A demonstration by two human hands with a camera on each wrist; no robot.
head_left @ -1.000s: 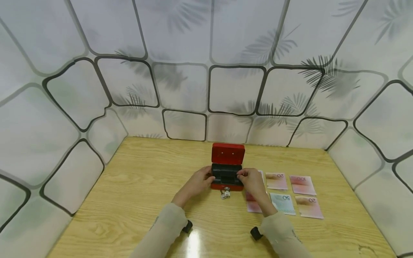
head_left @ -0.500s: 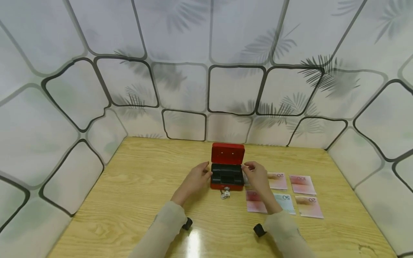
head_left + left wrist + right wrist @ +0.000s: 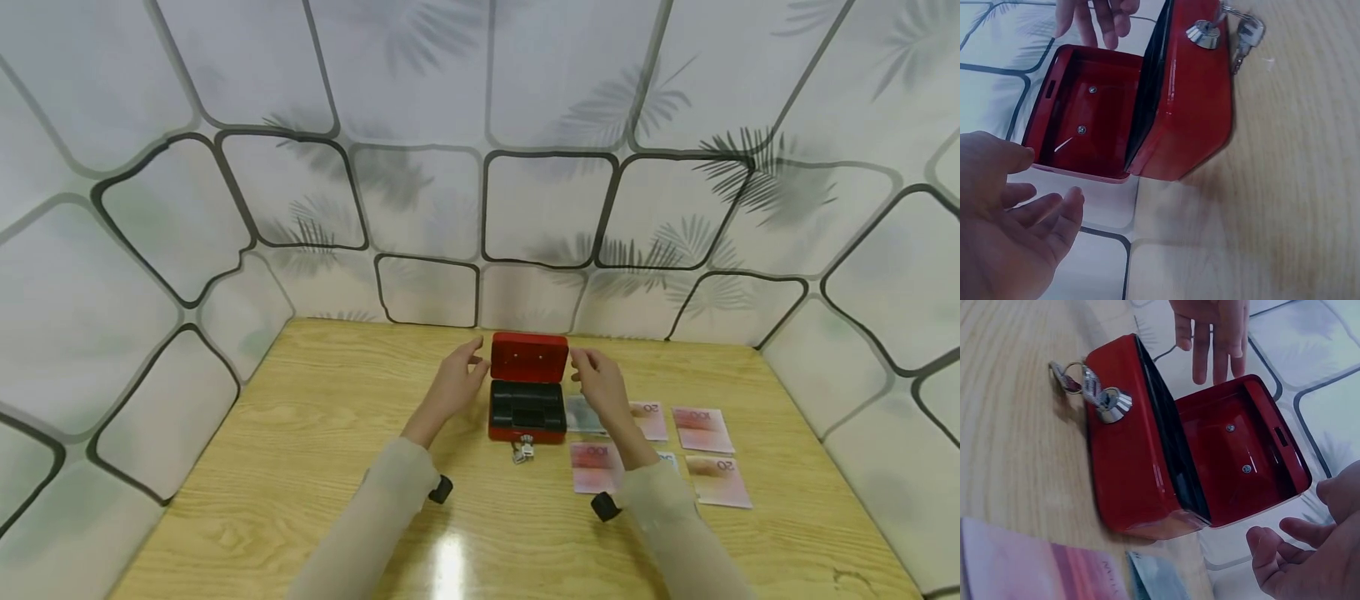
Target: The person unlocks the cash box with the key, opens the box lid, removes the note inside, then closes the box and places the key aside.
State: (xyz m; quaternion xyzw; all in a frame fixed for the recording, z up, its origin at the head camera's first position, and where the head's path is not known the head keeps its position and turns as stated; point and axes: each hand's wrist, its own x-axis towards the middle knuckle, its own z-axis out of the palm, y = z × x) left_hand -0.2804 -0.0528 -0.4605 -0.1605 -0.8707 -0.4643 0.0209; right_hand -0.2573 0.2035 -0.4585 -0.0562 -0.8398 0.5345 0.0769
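A small red cash box stands on the table with its red lid (image 3: 529,357) raised and its black inner tray (image 3: 527,405) showing. On the left of the lid is my left hand (image 3: 452,385), fingers loosely bent. In the left wrist view its thumb tip is right at the lid's edge. My right hand (image 3: 602,385) is on the other side, relaxed fingers close to the lid's right edge and nothing in them. A ring of keys (image 3: 1247,37) hangs from the silver lock (image 3: 1204,34) on the box's front.
Right of the box lie several banknotes: a greenish one (image 3: 582,414) beside it, a pink 100 (image 3: 592,467), another 100 (image 3: 703,431), and two 20s, one farther back (image 3: 652,419) and one nearer (image 3: 717,481). My right forearm covers most of a bluish note (image 3: 669,458). A patterned curtain (image 3: 536,296) borders the table.
Both hands have moved from the sides of the black tray up and away from me to the sides of the raised lid. The right fingers have left the tray. The box stays in place.
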